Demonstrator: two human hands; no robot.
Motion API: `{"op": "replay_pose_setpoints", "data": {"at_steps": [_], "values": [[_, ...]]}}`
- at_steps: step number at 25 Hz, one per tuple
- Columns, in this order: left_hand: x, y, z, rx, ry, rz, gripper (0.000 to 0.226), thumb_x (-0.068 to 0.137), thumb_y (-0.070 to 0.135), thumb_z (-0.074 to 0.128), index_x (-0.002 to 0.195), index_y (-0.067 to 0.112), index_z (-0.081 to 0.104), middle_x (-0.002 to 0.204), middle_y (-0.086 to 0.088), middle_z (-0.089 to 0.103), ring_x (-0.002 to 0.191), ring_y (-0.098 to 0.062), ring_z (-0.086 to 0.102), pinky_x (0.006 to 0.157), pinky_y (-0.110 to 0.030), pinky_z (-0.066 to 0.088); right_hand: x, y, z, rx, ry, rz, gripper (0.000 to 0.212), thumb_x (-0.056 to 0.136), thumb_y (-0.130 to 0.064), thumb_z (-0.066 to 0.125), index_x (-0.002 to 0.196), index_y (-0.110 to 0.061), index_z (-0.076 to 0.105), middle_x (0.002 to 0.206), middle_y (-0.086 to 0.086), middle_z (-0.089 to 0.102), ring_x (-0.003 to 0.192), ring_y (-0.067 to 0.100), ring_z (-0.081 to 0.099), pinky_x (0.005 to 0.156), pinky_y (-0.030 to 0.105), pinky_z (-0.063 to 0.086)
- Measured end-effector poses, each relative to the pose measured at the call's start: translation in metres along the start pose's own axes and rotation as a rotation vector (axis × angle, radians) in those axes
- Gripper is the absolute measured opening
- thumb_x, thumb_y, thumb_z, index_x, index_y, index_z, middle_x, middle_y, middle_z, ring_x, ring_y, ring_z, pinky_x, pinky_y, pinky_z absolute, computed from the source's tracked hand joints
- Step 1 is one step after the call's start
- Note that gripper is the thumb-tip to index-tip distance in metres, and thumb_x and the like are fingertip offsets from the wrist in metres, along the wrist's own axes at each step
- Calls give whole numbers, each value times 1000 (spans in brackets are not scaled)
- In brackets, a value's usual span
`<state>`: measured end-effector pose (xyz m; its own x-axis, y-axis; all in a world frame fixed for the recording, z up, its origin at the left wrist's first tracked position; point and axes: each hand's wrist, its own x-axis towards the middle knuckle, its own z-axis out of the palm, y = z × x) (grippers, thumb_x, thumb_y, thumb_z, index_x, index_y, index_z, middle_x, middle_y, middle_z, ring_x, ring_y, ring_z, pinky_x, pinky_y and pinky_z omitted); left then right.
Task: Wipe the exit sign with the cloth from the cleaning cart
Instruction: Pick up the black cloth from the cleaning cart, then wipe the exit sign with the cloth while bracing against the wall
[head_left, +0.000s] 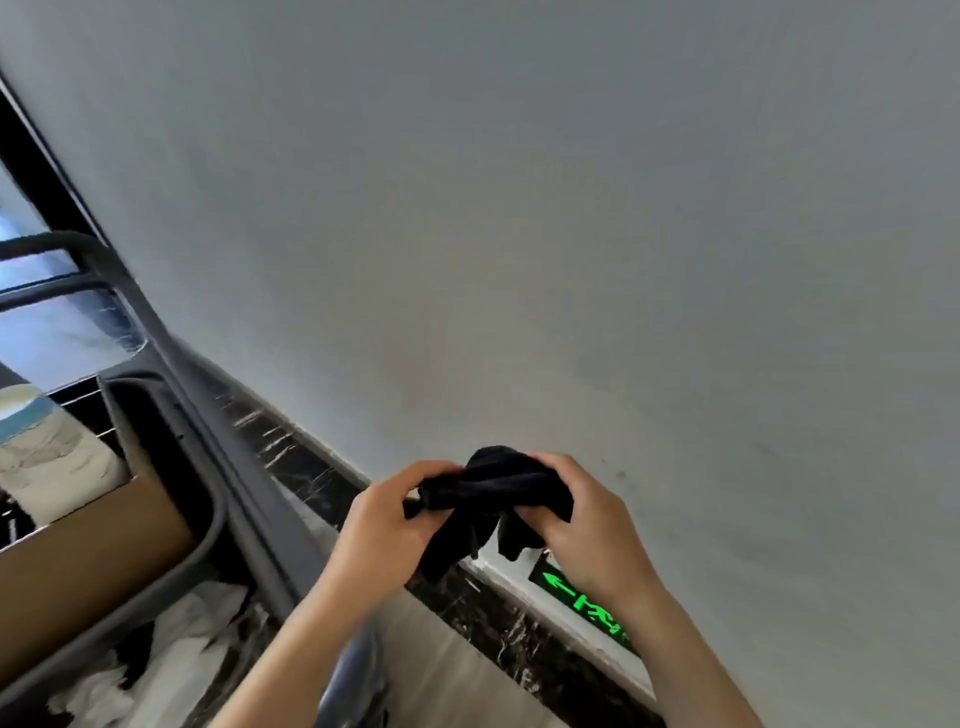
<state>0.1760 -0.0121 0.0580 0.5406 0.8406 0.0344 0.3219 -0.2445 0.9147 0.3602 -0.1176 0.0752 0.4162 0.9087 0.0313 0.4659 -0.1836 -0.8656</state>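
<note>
A dark, bunched cloth (493, 493) hangs between both of my hands in front of the pale wall. My left hand (387, 525) grips its left end and my right hand (582, 525) grips its right side, with loose folds hanging below. The exit sign (582, 603) is a low panel in a white frame, set just above the dark marble skirting, with a glowing green arrow and running figure. It lies under my right wrist, which hides part of it. The cloth is above the sign and apart from it.
The grey cleaning cart (171, 467) stands at the left against the wall, with a brown cardboard box (88, 561), white cloths (197, 644) and a paper roll (36, 457) in it. Dark marble skirting (311, 467) runs along the wall base. Pale floor shows below.
</note>
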Motion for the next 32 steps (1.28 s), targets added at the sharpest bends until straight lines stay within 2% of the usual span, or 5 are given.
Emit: {"op": "replay_pose_setpoints", "data": {"at_steps": [8,12,21,26,32], "values": [[15,59,136,-471,-363,-70,55,92,-17,60,110,33,75,111,-1,76,105,-28,72,84,-35,62,-66,56,-111,176,331,170,29,86,-27,67,106,-47,60,100,-30,66,95,-1,64,80,36,57],[29,50,181,-726,-617,-220,44,90,8,72,130,23,64,129,-2,69,114,-33,68,93,-48,59,-74,90,-125,209,479,262,30,84,-27,65,102,-50,59,98,-29,68,94,-1,65,80,35,57],[66,-71,302,-915,-322,-305,25,74,7,69,97,14,77,101,-11,77,85,-22,76,63,-26,61,-44,253,-66,336,645,307,37,82,-22,68,105,-50,62,100,-23,70,90,-3,66,71,14,49],[72,-171,365,-853,-289,-245,12,73,17,72,83,19,77,93,-7,76,82,-20,74,61,-25,60,-29,361,-3,516,711,303,40,85,-16,66,110,-47,63,109,-17,71,102,6,66,85,40,55],[65,-269,430,-723,-295,-218,14,67,31,76,79,24,77,85,-7,77,76,-19,73,62,-28,57,-30,456,61,745,741,285,41,87,-12,65,111,-45,65,113,-16,71,108,4,64,92,32,51]]}}
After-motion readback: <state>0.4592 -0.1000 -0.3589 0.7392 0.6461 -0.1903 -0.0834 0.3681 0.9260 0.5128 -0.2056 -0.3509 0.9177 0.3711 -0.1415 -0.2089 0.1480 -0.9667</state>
